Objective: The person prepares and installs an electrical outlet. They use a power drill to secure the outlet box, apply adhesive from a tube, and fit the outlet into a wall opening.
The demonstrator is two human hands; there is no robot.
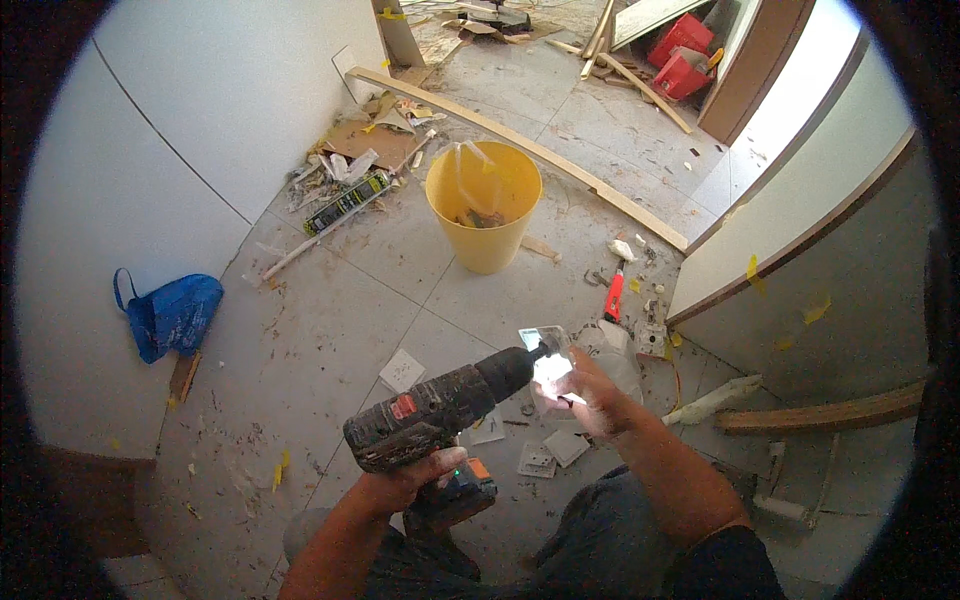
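Note:
A dark, dusty cordless drill (425,408) is gripped by its handle in my left hand (415,480). Its chuck points up and to the right, toward my right hand (597,397). Between the fingers of that hand is a small white plate-like piece (550,370), brightly lit, so its details are washed out. The drill's tip meets or nearly meets it; I cannot tell which. Below the drill, white square plates (536,458) lie on the floor, with another white plate (402,371) to the left. A clear plastic bag (618,365) lies just behind my right hand.
A yellow bucket (480,250) stands ahead. Beyond it a long wooden strip (500,130) crosses the doorway. A red-handled tool (614,295) lies to the right, a blue bag (175,315) by the left wall. Debris and a sealant tube (345,205) litter the floor.

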